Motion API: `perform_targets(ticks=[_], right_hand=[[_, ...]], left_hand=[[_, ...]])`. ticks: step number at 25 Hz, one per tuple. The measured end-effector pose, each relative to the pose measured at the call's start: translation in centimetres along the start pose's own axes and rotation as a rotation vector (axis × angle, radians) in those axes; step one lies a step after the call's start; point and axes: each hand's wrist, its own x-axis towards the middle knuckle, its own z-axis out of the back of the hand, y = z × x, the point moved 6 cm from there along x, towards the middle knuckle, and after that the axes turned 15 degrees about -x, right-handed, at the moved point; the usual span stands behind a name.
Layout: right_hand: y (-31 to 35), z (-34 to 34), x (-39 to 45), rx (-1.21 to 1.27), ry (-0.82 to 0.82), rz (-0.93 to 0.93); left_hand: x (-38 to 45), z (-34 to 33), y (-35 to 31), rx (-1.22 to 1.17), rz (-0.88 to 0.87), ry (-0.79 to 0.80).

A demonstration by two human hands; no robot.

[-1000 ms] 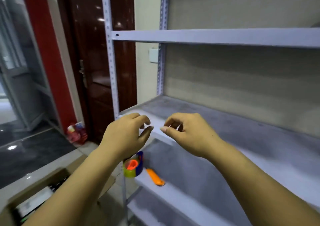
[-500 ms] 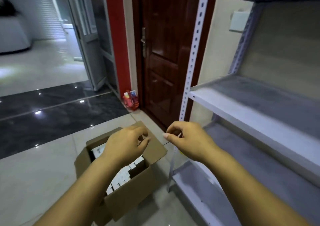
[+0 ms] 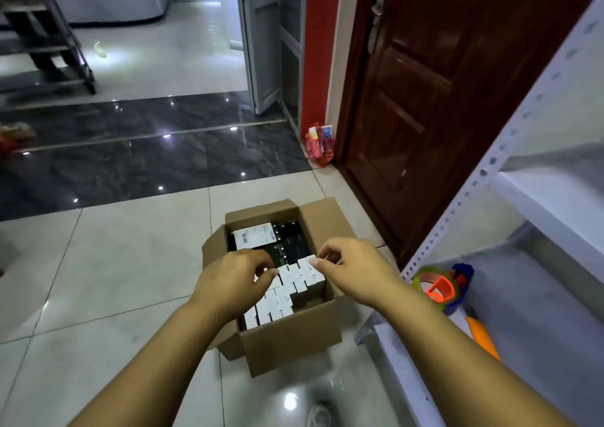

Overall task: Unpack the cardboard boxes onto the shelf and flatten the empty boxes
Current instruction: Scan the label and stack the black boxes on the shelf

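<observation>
Resting on the pale glossy floor tiles (image 3: 108, 263) just beside the corner post of the shelf, the open brown cardboard box (image 3: 287, 341) is packed with small white-ended rectangular cartons (image 3: 287, 291) standing on end in tight rows at its near side, with darker flat packs and one white labelled pack (image 3: 254, 236) lying at its far side. Each little carton looks light and stiff, with smooth printed card that could slip, and since they are wedged together I judge the best hold is a pinch on the exposed top end of one in an outer row, drawn straight up; a handful squeezed between both palms may also lift as a block, though the middle ones could drop out. The box itself seems thin corrugated board, flaps splayed outward, likely to sag if lifted full by a flap, so its bottom edges are the safer grip. The left hand (image 3: 228, 283) hovers over the left rows with fingers curled and thumb near the forefinger, holding nothing I can see; the right hand (image 3: 353, 269) is likewise loosely curled above the right rows, its fingertips just at the carton tops, and whether they touch cannot be told. To the right stands the grey metal shelf (image 3: 539, 296), bearing a green and orange tape dispenser (image 3: 438, 287) and an orange-handled tool (image 3: 483, 338) on its lower level.
</observation>
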Motion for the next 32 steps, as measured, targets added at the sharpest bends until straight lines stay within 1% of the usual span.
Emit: perform_targets(ticks=[9, 15, 23, 32], right_hand=[[-2.8, -4.4, 11.6, -0.076, 0.205, 0.067], [-3.3, -8.7, 17.3, -0.083, 0.317, 0.058], [-2.9, -13.5, 24.5, -0.124, 0.414, 0.003], [-3.8, -20.0, 30.3, -0.095, 0.501, -0.194]], left_hand=[[5.9, -3.1, 6.6, -0.068, 0.315, -0.012], [7.5, -4.9, 11.2, -0.101, 0.455, -0.002], [11.5, -6.8, 18.9, -0.2, 0.535, 0.043], [15.4, -9.9, 27.9, -0.286, 0.596, 0.177]])
